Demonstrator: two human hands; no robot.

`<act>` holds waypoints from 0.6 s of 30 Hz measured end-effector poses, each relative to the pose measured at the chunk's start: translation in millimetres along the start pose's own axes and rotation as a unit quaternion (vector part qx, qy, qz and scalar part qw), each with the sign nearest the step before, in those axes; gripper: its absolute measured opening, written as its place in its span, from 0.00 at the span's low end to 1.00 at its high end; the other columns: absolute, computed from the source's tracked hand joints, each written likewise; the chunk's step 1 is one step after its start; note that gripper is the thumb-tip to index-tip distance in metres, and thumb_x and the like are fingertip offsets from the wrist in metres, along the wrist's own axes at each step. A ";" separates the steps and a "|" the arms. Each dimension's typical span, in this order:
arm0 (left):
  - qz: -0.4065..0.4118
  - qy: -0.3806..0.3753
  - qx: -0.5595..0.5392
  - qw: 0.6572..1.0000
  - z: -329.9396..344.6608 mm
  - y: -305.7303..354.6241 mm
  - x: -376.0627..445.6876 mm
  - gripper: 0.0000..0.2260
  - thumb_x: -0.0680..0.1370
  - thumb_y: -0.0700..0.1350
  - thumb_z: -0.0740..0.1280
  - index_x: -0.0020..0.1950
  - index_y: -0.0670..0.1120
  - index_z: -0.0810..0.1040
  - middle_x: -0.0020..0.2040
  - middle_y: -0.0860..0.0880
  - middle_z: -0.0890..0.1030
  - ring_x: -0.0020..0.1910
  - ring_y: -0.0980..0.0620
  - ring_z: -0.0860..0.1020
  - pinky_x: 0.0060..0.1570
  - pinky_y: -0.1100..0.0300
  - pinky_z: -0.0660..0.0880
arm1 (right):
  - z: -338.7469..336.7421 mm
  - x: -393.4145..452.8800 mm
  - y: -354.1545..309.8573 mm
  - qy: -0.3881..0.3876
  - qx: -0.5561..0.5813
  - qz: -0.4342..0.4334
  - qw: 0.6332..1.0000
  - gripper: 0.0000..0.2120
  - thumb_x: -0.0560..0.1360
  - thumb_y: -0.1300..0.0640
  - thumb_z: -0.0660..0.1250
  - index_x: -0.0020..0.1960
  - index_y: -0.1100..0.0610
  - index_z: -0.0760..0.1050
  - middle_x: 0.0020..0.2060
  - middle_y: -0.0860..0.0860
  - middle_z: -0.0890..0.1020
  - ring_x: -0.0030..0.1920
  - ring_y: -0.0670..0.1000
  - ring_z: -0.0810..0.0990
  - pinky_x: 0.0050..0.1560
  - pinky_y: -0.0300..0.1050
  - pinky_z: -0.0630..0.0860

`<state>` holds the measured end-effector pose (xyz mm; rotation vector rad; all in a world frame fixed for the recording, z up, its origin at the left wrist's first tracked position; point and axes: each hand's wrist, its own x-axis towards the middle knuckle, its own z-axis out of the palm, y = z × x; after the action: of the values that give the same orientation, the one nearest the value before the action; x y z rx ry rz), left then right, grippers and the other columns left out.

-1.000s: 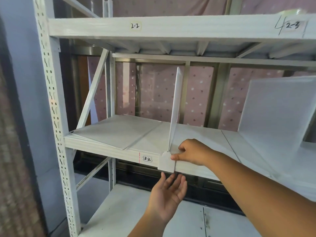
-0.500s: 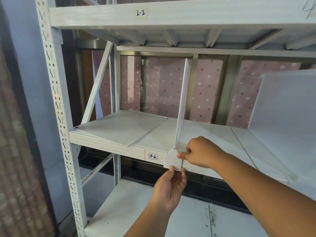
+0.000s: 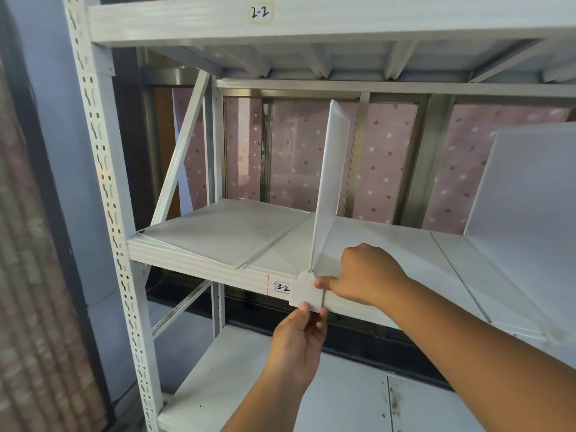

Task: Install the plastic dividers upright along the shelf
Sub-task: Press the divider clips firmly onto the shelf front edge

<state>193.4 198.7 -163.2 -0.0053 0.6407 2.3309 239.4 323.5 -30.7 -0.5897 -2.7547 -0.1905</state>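
Note:
A translucent white plastic divider (image 3: pixel 329 182) stands upright on the middle shelf (image 3: pixel 199 266), its front tab (image 3: pixel 304 291) hanging over the shelf's front edge beside the label "3-2". My right hand (image 3: pixel 364 275) grips the divider's lower front corner, thumb on the tab. From below, my left hand (image 3: pixel 299 341) pinches the tab's bottom edge with thumb and fingers. A second divider (image 3: pixel 526 194) stands upright further right on the same shelf.
Flat translucent sheets (image 3: pixel 230 232) lie on the shelf's left part. A perforated white upright (image 3: pixel 109 198) frames the left side. The upper shelf beam (image 3: pixel 311 20) marked "2-2" runs overhead, and a lower shelf (image 3: pixel 343 397) sits beneath my hands. A curtain (image 3: pixel 28 275) hangs at left.
My left hand rose from open below the shelf edge and closed its fingers on the divider's front tab. The view shifted closer and slightly left; the divider stays upright.

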 end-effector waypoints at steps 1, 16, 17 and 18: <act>0.005 0.002 0.002 1.000 -0.6 2.0 0.4 0.13 0.87 0.39 0.62 0.63 0.34 0.82 0.48 0.41 0.87 0.39 0.48 0.84 0.37 0.60 0.82 | 0.1 0.7 -2.7 0.000 -0.010 0.000 1.000 0.32 0.63 0.21 0.62 0.35 0.51 0.69 0.32 0.48 0.77 0.33 0.49 0.75 0.31 0.43 0.69; 0.041 0.029 0.011 0.999 -0.9 12.6 4.6 0.12 0.87 0.38 0.61 0.57 0.33 0.82 0.41 0.42 0.86 0.35 0.49 0.83 0.32 0.61 0.80 | -2.4 6.4 -20.0 -0.012 -0.064 0.019 0.998 0.36 0.62 0.18 0.57 0.38 0.52 0.72 0.33 0.48 0.77 0.34 0.50 0.75 0.30 0.43 0.68; 0.042 0.028 0.012 0.999 -1.5 13.7 4.6 0.12 0.87 0.38 0.61 0.57 0.33 0.83 0.41 0.42 0.86 0.35 0.49 0.83 0.32 0.61 0.80 | -2.7 6.5 -21.2 -0.013 -0.067 0.020 0.997 0.36 0.63 0.18 0.56 0.38 0.52 0.73 0.34 0.48 0.77 0.34 0.50 0.75 0.31 0.43 0.68; 0.045 0.029 0.013 0.999 -2.7 14.9 5.0 0.12 0.87 0.38 0.61 0.57 0.33 0.83 0.41 0.42 0.85 0.34 0.49 0.83 0.32 0.61 0.80 | -2.7 6.6 -22.7 -0.014 -0.071 0.023 0.997 0.37 0.63 0.17 0.56 0.39 0.52 0.73 0.34 0.49 0.77 0.34 0.50 0.75 0.31 0.43 0.69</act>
<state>179.7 191.3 -159.8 -0.0324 0.7132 2.4155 225.0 304.8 -27.3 -0.6957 -2.7678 -0.3733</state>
